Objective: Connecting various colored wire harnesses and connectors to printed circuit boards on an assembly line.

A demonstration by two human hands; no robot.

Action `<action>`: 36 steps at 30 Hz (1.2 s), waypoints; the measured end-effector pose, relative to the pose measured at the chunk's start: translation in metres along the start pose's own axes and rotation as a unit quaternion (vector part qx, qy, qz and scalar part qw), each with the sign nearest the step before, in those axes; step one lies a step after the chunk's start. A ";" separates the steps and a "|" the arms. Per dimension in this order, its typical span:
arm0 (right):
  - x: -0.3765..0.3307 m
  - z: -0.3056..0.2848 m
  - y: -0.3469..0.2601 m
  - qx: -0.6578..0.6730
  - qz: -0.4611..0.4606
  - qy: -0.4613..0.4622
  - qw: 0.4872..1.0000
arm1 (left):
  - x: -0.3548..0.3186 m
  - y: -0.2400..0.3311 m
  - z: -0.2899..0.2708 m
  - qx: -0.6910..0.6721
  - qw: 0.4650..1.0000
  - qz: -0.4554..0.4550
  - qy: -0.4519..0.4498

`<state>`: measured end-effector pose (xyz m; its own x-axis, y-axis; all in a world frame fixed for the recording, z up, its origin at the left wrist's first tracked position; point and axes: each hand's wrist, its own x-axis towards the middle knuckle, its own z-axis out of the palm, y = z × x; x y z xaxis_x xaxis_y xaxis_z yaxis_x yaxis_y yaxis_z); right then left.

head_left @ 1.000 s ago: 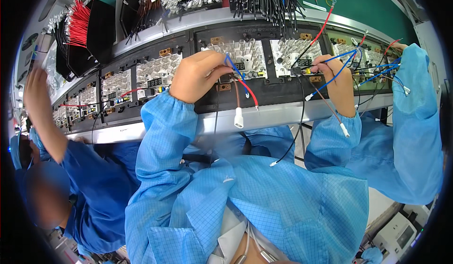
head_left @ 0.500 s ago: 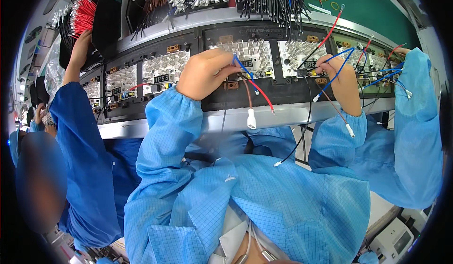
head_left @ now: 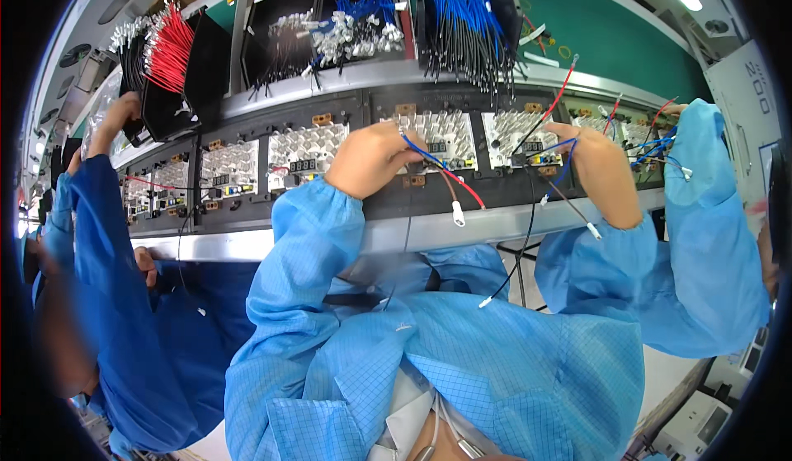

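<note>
My left hand is closed round a small bunch of wires: a red wire, a blue wire and a brown wire with a white connector. It hovers over a circuit board with a digit display. At the board to its right, the fingertips of my right hand pinch a blue wire, close beside the display. From that board also run a red-tipped wire, a black wire and a brown wire. The fingertips' exact contact is partly hidden.
Black bins of red wires, white-ended wires and blue wires stand behind the metal rail. A co-worker's dark blue sleeve is at left, another's light blue sleeve at right. A metal edge fronts the boards.
The view has shifted, showing more of the bins. My right fingers have drawn slightly back from the board, and the blue wire's loop sits lower. The left co-worker's hand has left the red wires.
</note>
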<state>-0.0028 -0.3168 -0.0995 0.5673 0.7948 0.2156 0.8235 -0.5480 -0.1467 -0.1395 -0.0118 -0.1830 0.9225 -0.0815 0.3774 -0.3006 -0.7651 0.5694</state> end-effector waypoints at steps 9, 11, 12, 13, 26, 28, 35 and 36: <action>0.119 -0.095 -0.009 -0.106 -0.222 0.060 0.967 | 0.002 0.021 -0.015 -0.053 0.998 -0.013 0.013; 0.174 -0.066 -0.001 -0.125 -0.264 -0.007 0.956 | -0.001 0.019 -0.011 -0.042 0.999 -0.008 0.026; 0.191 -0.058 0.002 -0.147 -0.230 -0.066 0.960 | 0.002 0.020 -0.009 -0.037 0.999 0.008 0.031; 0.211 -0.041 0.016 -0.162 -0.203 -0.108 0.960 | 0.003 0.024 -0.009 -0.034 0.999 0.011 0.026; 0.257 0.023 0.006 -0.192 0.026 -0.344 0.919 | -0.007 0.026 -0.016 -0.047 0.997 0.015 0.066; 0.251 0.020 0.001 -0.140 0.069 -0.322 0.934 | -0.006 0.023 -0.017 -0.051 0.997 0.018 0.064; 0.271 -0.004 0.064 0.059 0.063 -0.232 0.969 | -0.001 0.017 -0.016 -0.045 0.990 0.064 0.115; 0.266 -0.015 0.042 0.097 0.138 -0.177 0.970 | -0.005 0.016 -0.016 -0.060 0.986 0.047 0.146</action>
<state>0.1829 -0.1322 -0.0342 0.7023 0.6840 -0.1973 0.6060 -0.7198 -0.3387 -0.1523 -0.0132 -0.1645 0.7856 0.0516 0.6166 -0.4247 -0.6798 0.5979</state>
